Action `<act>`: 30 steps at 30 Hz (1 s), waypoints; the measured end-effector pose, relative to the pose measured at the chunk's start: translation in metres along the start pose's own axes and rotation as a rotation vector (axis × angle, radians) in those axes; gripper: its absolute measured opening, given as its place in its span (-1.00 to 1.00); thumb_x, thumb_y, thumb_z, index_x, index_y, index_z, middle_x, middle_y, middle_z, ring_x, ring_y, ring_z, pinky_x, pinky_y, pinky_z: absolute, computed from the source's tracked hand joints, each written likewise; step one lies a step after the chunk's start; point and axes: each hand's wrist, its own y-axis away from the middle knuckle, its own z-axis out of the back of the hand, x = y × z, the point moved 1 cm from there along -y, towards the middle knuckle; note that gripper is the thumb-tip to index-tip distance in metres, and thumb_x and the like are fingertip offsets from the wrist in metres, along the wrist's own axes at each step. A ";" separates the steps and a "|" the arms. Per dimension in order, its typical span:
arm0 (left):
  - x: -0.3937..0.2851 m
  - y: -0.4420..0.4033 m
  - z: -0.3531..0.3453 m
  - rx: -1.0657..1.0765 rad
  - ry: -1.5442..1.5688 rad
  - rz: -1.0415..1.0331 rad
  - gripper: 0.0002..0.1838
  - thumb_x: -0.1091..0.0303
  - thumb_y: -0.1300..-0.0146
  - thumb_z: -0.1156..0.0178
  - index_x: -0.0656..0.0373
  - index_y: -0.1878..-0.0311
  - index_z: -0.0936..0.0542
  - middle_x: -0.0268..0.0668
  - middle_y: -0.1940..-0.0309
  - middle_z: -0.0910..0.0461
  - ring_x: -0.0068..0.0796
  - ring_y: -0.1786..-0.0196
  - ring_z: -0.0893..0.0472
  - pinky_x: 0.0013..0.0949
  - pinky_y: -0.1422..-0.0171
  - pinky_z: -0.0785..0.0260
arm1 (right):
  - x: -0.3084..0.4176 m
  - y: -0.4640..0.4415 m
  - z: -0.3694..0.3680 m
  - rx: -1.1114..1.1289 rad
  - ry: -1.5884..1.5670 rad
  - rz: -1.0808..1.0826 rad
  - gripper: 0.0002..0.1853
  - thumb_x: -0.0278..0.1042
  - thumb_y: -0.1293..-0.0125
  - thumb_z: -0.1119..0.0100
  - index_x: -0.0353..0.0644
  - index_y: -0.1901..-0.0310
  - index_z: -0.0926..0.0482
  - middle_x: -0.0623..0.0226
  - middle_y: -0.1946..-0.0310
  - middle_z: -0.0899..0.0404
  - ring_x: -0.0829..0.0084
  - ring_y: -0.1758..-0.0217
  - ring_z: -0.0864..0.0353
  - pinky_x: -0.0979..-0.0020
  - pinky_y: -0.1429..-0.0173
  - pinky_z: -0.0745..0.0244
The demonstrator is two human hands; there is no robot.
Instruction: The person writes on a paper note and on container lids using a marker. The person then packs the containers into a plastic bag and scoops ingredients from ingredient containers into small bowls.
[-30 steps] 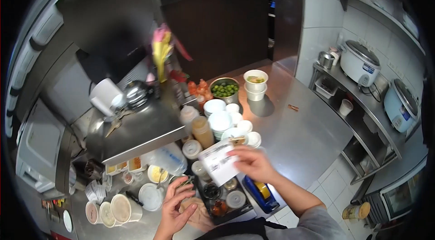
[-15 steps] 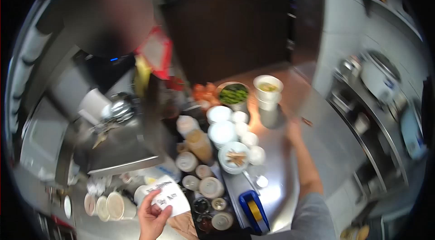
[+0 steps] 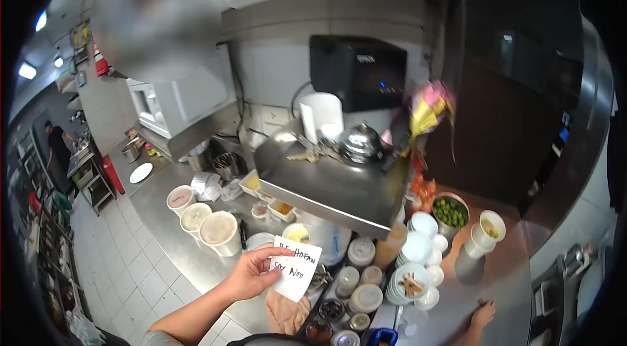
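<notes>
My left hand (image 3: 255, 272) pinches a white paper slip (image 3: 295, 266) with black handwriting, holding it up over the steel counter's front. A crumpled brown cloth (image 3: 287, 312) lies below the slip. At the lower right, my right hand (image 3: 483, 314) rests on the steel counter with its fingers curled in and nothing visible in them. Left of it stand stacked bowls (image 3: 398, 286), the top one holding light brown sticks, and small white cups (image 3: 428, 298). Partly cut off at the bottom edge is a blue tape dispenser (image 3: 383, 337).
Lidded tubs (image 3: 219, 231) stand left of my left hand. A raised steel shelf (image 3: 326, 189) bears a domed metal bell (image 3: 361, 143); behind it hangs a black printer (image 3: 358, 71). A pot of green vegetables (image 3: 450, 212) stands at the right. Another person (image 3: 59, 147) is far left.
The view has swung left, bringing the printer, shelf and aisle into sight. The left hand still grips the slip, its writing now facing me. My right hand appears lower and farther right.
</notes>
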 end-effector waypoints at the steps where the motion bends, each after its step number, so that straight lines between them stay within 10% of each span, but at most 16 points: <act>1: 0.002 -0.001 0.017 0.002 -0.026 -0.031 -0.71 0.67 -0.18 -0.05 0.29 0.04 -0.57 -0.32 0.17 -0.54 -0.67 0.25 -0.56 -0.61 0.24 -0.44 | 0.023 0.002 0.006 -0.002 -0.005 0.012 -0.56 -0.38 -0.20 -0.05 -0.01 -0.16 -0.38 0.23 -0.22 -0.26 0.11 -0.29 -0.24 0.00 -0.25 -0.21; 6: -0.038 -0.021 0.071 0.073 -0.132 -0.231 -0.77 0.65 -0.19 -0.04 0.30 0.10 -0.56 -0.32 0.17 -0.57 -0.65 0.14 -0.54 -0.54 0.04 -0.40 | 0.081 0.008 0.077 -0.265 -0.141 0.132 -0.49 -0.51 -0.16 -0.08 -0.08 -0.20 -0.36 0.10 -0.20 -0.28 0.01 -0.26 -0.25 0.04 -0.26 -0.21; 8: -0.066 -0.029 0.089 0.101 -0.154 -0.314 -0.82 0.64 -0.19 -0.04 0.30 0.16 -0.55 -0.32 0.16 -0.57 -0.65 0.13 -0.52 -0.52 -0.01 -0.38 | 0.112 -0.021 0.124 -0.730 -0.422 0.669 -0.54 -0.49 -0.16 -0.07 -0.32 -0.14 -0.36 -0.05 -0.11 -0.34 -0.06 -0.22 -0.28 0.08 -0.31 -0.15; 13: -0.122 -0.052 0.133 0.138 -0.160 -0.635 -0.71 0.70 -0.18 0.15 0.18 0.06 -0.24 -0.38 0.40 -0.43 -0.66 0.33 -0.43 -0.56 0.19 -0.30 | 0.310 0.193 0.398 -0.571 -1.183 1.212 -0.77 -0.57 -0.33 0.09 -0.35 0.00 -0.43 0.31 0.03 -0.36 0.48 -0.04 -0.40 0.50 -0.20 -0.24; 19: -0.166 -0.062 0.202 0.217 -0.213 -0.654 -0.65 0.70 -0.15 0.26 0.19 0.00 -0.21 -0.41 0.43 -0.39 -0.70 0.42 -0.31 -0.58 0.32 -0.20 | 0.499 0.435 0.532 -0.805 -0.773 2.036 -0.84 -0.65 -0.05 -0.06 -0.33 0.29 -0.54 0.17 0.34 -0.50 0.31 0.34 -0.49 0.41 0.21 -0.38; 23: -0.191 -0.042 0.256 0.169 -0.544 -0.776 -0.82 0.54 -0.28 0.12 0.23 0.05 -0.28 -0.45 0.65 -0.34 -0.71 0.59 -0.22 -0.52 0.48 -0.09 | 0.639 0.449 0.618 -1.335 -0.674 1.937 -0.90 -0.58 -0.14 -0.03 -0.32 0.35 -0.55 0.07 0.41 -0.53 0.05 0.32 -0.53 0.30 0.21 -0.42; 25: -0.198 -0.034 0.286 0.154 -0.623 -0.811 -0.85 0.47 -0.31 0.06 0.24 0.08 -0.32 -0.44 0.74 -0.28 -0.70 0.63 -0.21 -0.49 0.52 -0.02 | 0.687 0.437 0.673 -1.310 -0.739 1.627 -0.76 -0.33 -0.24 0.02 -0.29 0.31 -0.60 0.03 0.35 -0.58 0.02 0.22 -0.56 0.20 0.10 -0.44; 26: -0.202 -0.030 0.301 0.143 -0.679 -0.763 -0.80 0.45 -0.25 -0.01 0.26 0.08 -0.34 -0.23 0.67 -0.47 -0.33 0.62 -0.44 -0.38 0.42 -0.25 | 0.700 0.435 0.692 -1.282 -0.683 1.443 -0.67 -0.20 -0.29 0.06 -0.27 0.27 -0.62 0.03 0.32 -0.60 0.00 0.17 -0.57 0.17 0.04 -0.45; 30: -0.202 -0.036 0.353 0.143 -0.711 -0.787 -0.84 0.45 -0.26 0.00 0.25 0.11 -0.38 -0.21 0.62 -0.53 -0.30 0.59 -0.50 -0.38 0.44 -0.27 | 0.730 0.455 0.684 -0.973 -0.351 0.877 -0.42 0.18 -0.29 0.17 -0.21 0.17 -0.64 0.03 0.17 -0.62 -0.02 -0.01 -0.55 0.14 -0.10 -0.41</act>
